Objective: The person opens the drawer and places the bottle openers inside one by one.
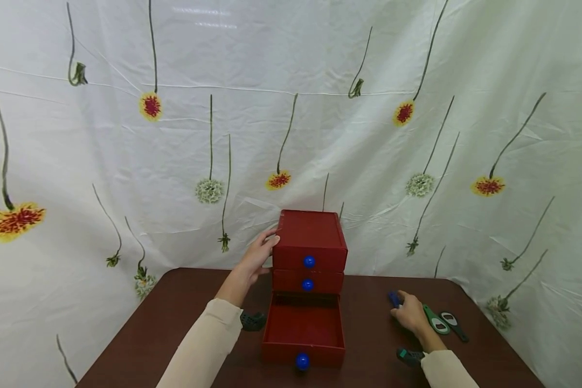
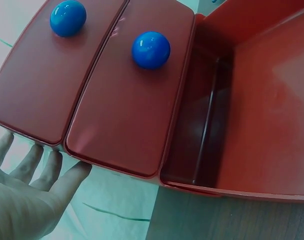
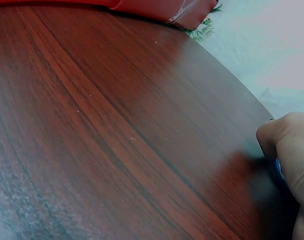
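A red drawer cabinet (image 1: 310, 231) with blue knobs stands on the table, its bottom drawer (image 1: 304, 323) pulled out and bare inside. My left hand (image 1: 258, 253) rests against the cabinet's left side, near the top. In the left wrist view, the extended fingers (image 2: 67, 185) lie along its side beside the two closed drawers. Over on the right, my right hand (image 1: 409, 312) pinches a small blue object (image 1: 394, 298) low over the table. Fingers and shadow hide most of that object in the right wrist view, so I cannot tell its kind.
Just right of the right hand lie a green bottle opener (image 1: 436, 320) and a dark one (image 1: 455, 326) on the brown table (image 1: 368, 334). A white flowered cloth (image 1: 252, 134) hangs behind the table's far edge.
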Action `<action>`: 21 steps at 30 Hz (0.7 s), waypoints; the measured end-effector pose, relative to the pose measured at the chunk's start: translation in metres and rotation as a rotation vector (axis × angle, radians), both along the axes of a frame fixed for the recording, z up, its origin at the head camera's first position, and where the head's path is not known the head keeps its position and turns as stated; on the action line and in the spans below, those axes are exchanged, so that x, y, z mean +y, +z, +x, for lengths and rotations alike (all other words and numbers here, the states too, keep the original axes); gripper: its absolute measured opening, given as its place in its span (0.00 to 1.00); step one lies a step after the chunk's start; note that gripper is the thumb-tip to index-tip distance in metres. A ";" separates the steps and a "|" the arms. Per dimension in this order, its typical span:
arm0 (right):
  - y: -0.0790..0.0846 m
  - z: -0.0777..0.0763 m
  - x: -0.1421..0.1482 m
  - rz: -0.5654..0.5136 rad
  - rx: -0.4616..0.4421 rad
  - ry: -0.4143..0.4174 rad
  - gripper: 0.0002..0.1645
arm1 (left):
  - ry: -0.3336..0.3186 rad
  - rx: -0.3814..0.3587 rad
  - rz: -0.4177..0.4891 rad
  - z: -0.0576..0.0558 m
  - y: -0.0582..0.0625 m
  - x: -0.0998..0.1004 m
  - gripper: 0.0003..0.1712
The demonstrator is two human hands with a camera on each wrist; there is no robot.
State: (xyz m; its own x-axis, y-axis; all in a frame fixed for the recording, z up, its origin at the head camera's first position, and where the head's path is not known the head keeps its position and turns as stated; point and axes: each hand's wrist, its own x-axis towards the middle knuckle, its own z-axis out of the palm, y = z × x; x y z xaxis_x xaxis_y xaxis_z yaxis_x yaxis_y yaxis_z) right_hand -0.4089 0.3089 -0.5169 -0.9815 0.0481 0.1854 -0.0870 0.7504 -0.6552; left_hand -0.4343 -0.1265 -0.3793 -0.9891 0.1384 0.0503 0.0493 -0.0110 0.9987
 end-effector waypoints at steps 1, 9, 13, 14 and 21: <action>0.000 0.000 0.000 0.011 -0.003 0.003 0.39 | -0.002 -0.001 -0.001 0.000 0.000 0.000 0.32; 0.007 0.002 -0.001 0.110 0.029 0.029 0.20 | 0.000 0.004 -0.012 0.000 0.000 -0.001 0.32; 0.007 0.001 0.000 0.155 0.060 0.041 0.15 | 0.003 -0.002 -0.006 0.001 0.000 -0.001 0.32; 0.007 0.001 0.001 0.161 0.068 0.044 0.15 | 0.008 -0.003 -0.005 0.001 0.000 -0.001 0.32; 0.006 0.000 0.004 0.143 0.105 0.046 0.14 | 0.013 -0.002 -0.009 -0.001 -0.001 -0.001 0.32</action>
